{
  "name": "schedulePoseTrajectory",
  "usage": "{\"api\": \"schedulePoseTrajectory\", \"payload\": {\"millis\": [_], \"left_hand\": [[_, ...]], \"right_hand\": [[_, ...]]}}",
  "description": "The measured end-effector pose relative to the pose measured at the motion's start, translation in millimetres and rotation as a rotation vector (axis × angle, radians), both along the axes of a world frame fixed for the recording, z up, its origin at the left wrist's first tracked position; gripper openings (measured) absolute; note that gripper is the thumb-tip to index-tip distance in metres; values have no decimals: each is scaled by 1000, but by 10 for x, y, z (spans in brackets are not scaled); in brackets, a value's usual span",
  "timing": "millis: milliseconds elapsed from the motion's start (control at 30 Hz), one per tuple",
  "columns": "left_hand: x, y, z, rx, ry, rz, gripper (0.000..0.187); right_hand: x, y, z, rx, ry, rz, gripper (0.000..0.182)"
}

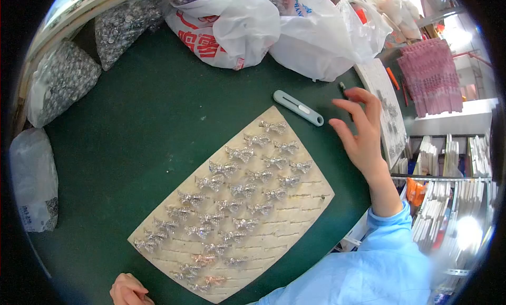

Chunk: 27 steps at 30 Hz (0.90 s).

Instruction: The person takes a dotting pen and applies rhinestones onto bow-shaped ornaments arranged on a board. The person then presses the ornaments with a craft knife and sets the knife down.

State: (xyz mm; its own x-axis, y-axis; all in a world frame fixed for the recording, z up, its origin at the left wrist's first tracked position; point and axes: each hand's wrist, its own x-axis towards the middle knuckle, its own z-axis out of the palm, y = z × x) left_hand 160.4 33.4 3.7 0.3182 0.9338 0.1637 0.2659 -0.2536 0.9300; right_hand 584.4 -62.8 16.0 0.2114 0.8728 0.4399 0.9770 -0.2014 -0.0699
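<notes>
A cream foam board (295,228) with rows of slits lies slanted on the table. Silvery bow-shaped rings (243,190) stand in many of its slits, and a few near the lower end look rose-coloured, such as one bow ring (204,258). My right hand (363,134) is raised to the right of the board, its fingers apart and nothing visible between them. A pale blue utility knife (298,108) lies just left of those fingertips. At the bottom left, my left hand (129,290) is curled closed near the board's lower corner; its inside is hidden.
White plastic bags (226,31) crowd the table's far edge. Clear bags of small shiny pieces (63,81) sit at the upper left, with another plastic bag (34,178) below. A second pale board (387,110) stands beyond my right hand. Shelves of white cards (448,199) are at right.
</notes>
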Motion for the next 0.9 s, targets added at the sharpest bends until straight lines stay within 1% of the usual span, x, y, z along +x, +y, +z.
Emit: {"api": "schedulePoseTrajectory", "payload": {"millis": [100,133,233,333,433,467,567,600,700,800,833,900], "left_hand": [[9,6,10,3,15,9,29],[-4,4,2,-6,13,8,29],[-39,-7,-6,-26,7,10,28],[-24,-4,-9,-23,-4,8,28],[-35,-8,-24,-29,-12,10,28],[-31,-10,-24,-31,-17,11,28],[-30,-4,-26,-6,-11,-1,28],[-31,-3,-25,6,-5,-7,28],[-37,0,-10,-28,6,-5,28],[-235,-28,-214,-25,-18,95,36],[-258,-38,-228,-27,-18,87,36],[-272,-43,-234,-31,-19,70,36]], "right_hand": [[-78,230,-42,-84,112,107,31],[-63,264,-79,-124,107,100,32],[-48,334,-108,-121,76,69,26],[-107,273,-123,-60,389,-108,19],[-185,242,1,74,773,-35,13],[-224,224,50,108,919,-47,10],[-118,165,66,192,1357,33,12],[-117,172,68,241,1580,27,14],[-32,148,56,241,2022,198,15],[-24,136,82,190,2005,178,20],[-31,134,86,184,1999,163,21],[-46,128,80,198,2088,187,24]]}}
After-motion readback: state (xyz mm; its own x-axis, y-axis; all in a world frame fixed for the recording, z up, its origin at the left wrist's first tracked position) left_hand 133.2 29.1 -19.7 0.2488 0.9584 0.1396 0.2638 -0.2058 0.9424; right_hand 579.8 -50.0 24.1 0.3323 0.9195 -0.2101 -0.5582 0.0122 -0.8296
